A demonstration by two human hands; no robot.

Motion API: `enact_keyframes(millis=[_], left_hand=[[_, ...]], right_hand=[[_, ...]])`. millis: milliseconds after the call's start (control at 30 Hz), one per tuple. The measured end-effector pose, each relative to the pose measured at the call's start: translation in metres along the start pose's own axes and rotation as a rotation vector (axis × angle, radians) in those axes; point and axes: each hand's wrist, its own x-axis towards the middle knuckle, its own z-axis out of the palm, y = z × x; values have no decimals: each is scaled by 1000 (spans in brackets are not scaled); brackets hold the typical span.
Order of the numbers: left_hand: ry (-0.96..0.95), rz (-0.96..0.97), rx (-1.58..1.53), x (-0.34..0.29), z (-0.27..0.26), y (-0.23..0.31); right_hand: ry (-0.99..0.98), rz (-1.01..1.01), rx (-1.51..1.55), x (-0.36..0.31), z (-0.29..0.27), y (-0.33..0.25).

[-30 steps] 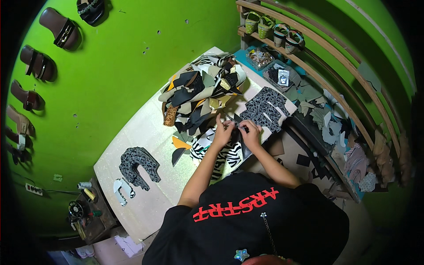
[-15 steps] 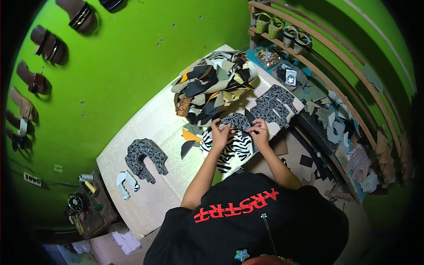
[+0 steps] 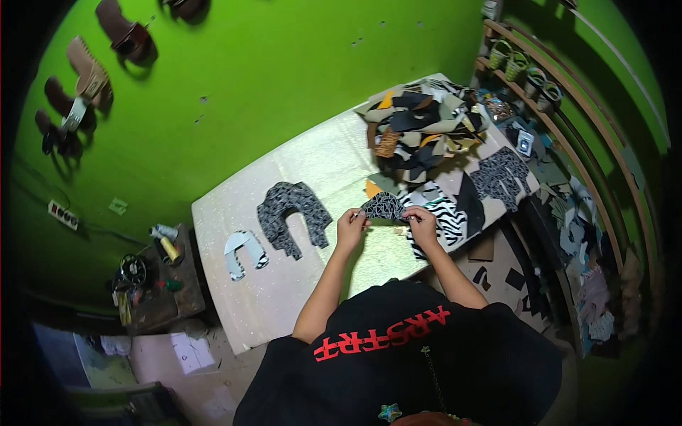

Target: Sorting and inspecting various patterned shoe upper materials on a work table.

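Observation:
Between my two hands is a curved piece of black-and-white line-patterned material (image 3: 384, 206), held up by its ends. My left hand (image 3: 352, 228) pinches its left end, and my right hand (image 3: 420, 224) grips its right end. Beside my right hand lies a zebra-striped piece (image 3: 446, 219), partly hidden by that hand. A plain black piece (image 3: 469, 204) lies against its right side, and more grey-and-black patterned pieces (image 3: 503, 179) lie beyond. To the left rest a large patterned U-shaped piece (image 3: 275, 213) and a smaller pale-blue one with zebra edging (image 3: 235, 246).
A heap of mixed scraps (image 3: 419, 117) covers the table's far right. The pale worktable (image 3: 298, 284) stands against a green wall. At left, a small stand (image 3: 162, 305) bears thread spools. Small baskets (image 3: 516, 65) sit on a wooden rack; sandals (image 3: 91, 74) hang on the wall.
My view has turned left, so the table appears farther right. My hands have moved left off the zebra-striped piece, bringing the patterned piece along, stretched between them.

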Motion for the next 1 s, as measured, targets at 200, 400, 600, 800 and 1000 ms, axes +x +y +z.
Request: enact_keyframes(millis=[200, 400, 600, 800, 1000], left_hand=[[160, 25, 76, -14, -94, 7], [367, 80, 52, -26, -158, 23], [537, 186, 136, -12, -208, 27], [675, 245, 346, 4, -222, 39], [746, 164, 448, 14, -224, 35]], right_hand=[[-154, -157, 185, 2, 78, -30], [-277, -17, 160, 21, 152, -64], [-240, -67, 60, 51, 216, -98], [-269, -59, -67, 66, 240, -102], [-243, -92, -118, 70, 252, -87]])
